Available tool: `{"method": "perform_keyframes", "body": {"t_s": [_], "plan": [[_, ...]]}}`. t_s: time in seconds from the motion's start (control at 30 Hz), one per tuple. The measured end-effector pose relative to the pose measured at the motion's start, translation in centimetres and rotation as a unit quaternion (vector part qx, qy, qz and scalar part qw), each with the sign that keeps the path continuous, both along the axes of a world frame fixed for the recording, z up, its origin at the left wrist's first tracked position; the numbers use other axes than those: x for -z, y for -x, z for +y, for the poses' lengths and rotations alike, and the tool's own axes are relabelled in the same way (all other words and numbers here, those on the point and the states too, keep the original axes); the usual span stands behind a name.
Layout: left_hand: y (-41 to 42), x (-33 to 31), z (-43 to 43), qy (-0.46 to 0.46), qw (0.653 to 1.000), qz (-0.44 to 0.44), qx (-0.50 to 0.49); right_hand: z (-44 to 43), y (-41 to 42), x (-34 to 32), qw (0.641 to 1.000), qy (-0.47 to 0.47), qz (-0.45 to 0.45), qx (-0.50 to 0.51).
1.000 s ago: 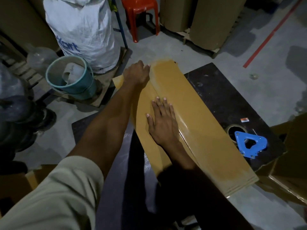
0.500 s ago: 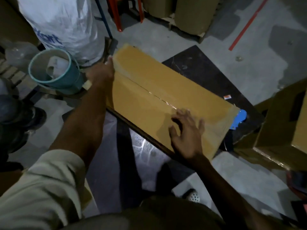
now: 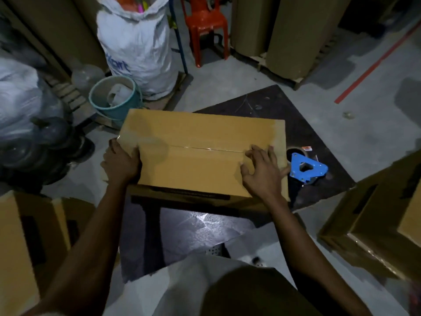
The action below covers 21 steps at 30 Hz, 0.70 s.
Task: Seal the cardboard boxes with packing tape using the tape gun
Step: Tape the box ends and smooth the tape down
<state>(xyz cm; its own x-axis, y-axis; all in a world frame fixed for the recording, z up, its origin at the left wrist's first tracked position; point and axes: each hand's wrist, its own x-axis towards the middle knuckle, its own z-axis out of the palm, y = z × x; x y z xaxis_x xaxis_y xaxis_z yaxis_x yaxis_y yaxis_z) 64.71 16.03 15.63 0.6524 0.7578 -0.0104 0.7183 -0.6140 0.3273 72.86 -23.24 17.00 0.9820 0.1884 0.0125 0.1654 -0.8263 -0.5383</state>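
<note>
Three boxes: the middle box (image 3: 200, 137) on the dark surface (image 3: 262, 103), left box (image 3: 22, 236) and right box (image 3: 376, 213) flanking it. White sack (image 3: 136, 49) behind, blue print maybe "Kort", too blurry. Left hand (image 3: 120, 163) grips the middle box's left end, right hand (image 3: 262, 172) lies loose-fingered on top. Blue tape gun (image 3: 317, 169) just right.

It was a warehouse or packing storeroom: a bare concrete floor (image 3: 227, 92) marked with a red line (image 3: 373, 65), tall cardboard stacks (image 3: 291, 35) on wooden pallets (image 3: 298, 84), a bulging white sack (image 3: 139, 49), cardboard boxes (image 3: 200, 133) all round and a blue tape gun (image 3: 305, 167).
</note>
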Motion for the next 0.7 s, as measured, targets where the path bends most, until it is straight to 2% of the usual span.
{"method": "perform_keyframes", "body": {"t_s": [0.07, 0.17, 0.23, 0.37, 0.53, 0.7], "plan": [[3.0, 0.4, -2.9, -0.034, 0.999, 0.007, 0.010, -0.9, -2.4, -0.3, 0.999, -0.005, 0.000, -0.043], [4.7, -0.1, -6.9, -0.021, 0.999, 0.033, 0.002, -1.8, -4.9, -0.9, 0.996, 0.022, -0.018, -0.083], [4.8, -0.4, -10.5, -0.031, 0.996, 0.038, 0.074, -2.0, -4.8, -0.9, 0.994, 0.040, -0.049, -0.093], [2.9, -1.7, -19.7, -0.074, 0.971, -0.016, 0.226, -2.0, -1.0, 0.2, 0.989, 0.002, -0.109, -0.098], [0.3, -1.6, -27.4, -0.084, 0.946, -0.065, 0.306, -3.4, 3.1, 1.9, 0.988, -0.017, -0.127, -0.084], [-1.5, -0.3, -30.6, -0.064, 0.935, -0.086, 0.339, -5.3, 2.2, 3.5, 0.984, -0.033, -0.114, -0.134]]}}
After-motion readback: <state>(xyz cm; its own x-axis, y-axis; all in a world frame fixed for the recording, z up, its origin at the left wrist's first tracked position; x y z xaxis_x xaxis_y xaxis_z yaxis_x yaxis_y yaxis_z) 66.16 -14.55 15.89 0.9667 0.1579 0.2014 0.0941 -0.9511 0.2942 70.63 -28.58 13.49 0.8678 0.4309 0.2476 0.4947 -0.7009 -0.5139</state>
